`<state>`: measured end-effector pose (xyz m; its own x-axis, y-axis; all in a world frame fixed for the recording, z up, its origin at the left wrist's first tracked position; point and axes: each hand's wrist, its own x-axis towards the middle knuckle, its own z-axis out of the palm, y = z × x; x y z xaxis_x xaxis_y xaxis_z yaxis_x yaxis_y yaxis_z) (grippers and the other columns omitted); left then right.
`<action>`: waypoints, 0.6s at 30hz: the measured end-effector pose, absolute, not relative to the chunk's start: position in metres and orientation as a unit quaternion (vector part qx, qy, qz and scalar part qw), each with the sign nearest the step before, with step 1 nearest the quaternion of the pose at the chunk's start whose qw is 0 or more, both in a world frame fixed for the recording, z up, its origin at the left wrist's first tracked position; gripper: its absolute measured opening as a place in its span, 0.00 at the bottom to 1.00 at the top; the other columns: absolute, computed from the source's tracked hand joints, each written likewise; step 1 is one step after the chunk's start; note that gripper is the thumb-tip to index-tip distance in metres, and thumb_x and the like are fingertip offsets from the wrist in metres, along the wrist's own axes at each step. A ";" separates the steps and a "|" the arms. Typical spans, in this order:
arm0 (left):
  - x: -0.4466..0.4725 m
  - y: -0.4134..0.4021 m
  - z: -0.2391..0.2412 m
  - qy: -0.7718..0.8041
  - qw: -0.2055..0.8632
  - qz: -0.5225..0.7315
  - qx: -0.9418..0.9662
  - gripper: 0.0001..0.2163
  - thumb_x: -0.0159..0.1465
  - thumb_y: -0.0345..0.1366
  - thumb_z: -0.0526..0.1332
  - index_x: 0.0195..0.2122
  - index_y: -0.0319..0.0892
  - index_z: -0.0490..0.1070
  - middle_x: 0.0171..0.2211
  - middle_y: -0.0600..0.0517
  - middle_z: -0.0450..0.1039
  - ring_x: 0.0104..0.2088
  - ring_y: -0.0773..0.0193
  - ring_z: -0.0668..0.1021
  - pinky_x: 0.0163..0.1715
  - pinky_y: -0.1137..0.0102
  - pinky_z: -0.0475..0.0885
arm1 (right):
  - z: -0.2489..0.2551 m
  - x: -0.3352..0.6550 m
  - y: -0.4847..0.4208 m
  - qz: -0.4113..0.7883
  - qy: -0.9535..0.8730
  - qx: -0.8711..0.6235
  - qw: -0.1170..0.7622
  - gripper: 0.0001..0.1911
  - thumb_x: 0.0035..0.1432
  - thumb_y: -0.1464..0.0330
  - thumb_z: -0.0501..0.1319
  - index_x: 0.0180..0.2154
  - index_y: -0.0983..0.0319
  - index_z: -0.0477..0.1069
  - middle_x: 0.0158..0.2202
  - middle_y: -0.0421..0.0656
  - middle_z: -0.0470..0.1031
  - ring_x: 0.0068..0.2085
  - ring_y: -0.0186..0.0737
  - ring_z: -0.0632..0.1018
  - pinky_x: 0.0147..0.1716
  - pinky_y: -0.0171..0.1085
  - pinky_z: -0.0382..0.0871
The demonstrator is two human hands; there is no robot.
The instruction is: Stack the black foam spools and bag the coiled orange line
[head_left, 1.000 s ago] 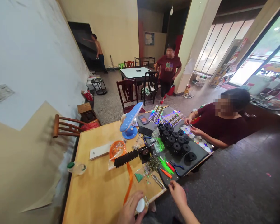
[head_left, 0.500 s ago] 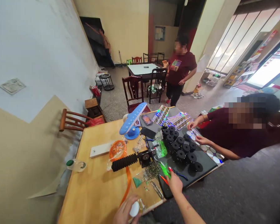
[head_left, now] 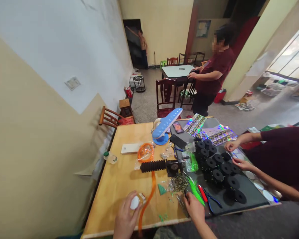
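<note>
- Down at the near edge of the wooden table, the left hand rests on the wood with its grip closed around a small white oval piece.
- Just beside that hand, an orange strap runs up the table away from the edge toward a clear bag holding an orange coil.
- Over on the other side, the right hand sits at the border of the black mat, fingers curled down onto a small metal tool; whether that grip is fully closed on it, I cannot tell.
- Right by the fingertips lie bright green strands, a red-handled tool and blue-handled pliers.
- Between the two hands, a bit farther up, a small green bag and a heap of dark metal bits.
- Beyond that heap, a black ribbed handle lies crosswise, joined to a black block.
- On the mat, a cluster of black spools stands packed together.
- Across the mat, another person's two hands work beside the spools, near shiny sticker sheets.
- At the far end of the table, a blue desk lamp; near the left edge, a small bottle with a green cap on its side.
- Farther back, a person in a dark red shirt stands by a dark chair.
</note>
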<state>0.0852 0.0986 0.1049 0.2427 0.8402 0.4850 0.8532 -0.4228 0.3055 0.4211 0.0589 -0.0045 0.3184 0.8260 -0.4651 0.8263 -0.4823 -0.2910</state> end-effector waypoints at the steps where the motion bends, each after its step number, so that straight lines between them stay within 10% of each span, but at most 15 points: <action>1: 0.075 0.103 0.102 -0.550 0.026 -0.298 -0.780 0.17 0.68 0.46 0.55 0.53 0.43 0.64 0.48 0.54 0.75 0.47 0.71 0.79 0.45 0.73 0.78 | -0.004 0.412 0.060 -0.293 0.523 0.800 0.000 0.11 0.73 0.66 0.52 0.50 0.62 0.69 0.46 0.44 0.73 0.47 0.43 0.75 0.41 0.38 0.63; 6: 0.020 0.125 0.073 -0.595 0.040 -0.294 -0.747 0.17 0.68 0.45 0.56 0.52 0.42 0.66 0.48 0.53 0.75 0.46 0.67 0.79 0.45 0.70 0.79 | -0.002 0.360 0.077 -0.321 0.586 0.744 -0.018 0.09 0.70 0.71 0.55 0.48 0.62 0.72 0.45 0.43 0.73 0.47 0.42 0.74 0.42 0.37 0.61; 18: -0.030 0.169 0.070 -0.701 -0.301 -0.246 -0.598 0.40 0.57 0.65 0.50 0.58 0.35 0.67 0.58 0.46 0.67 0.59 0.55 0.70 0.65 0.55 0.63 | 0.002 0.248 0.167 -0.290 0.552 0.777 -0.089 0.16 0.68 0.71 0.57 0.55 0.70 0.69 0.51 0.51 0.70 0.53 0.49 0.72 0.53 0.40 0.62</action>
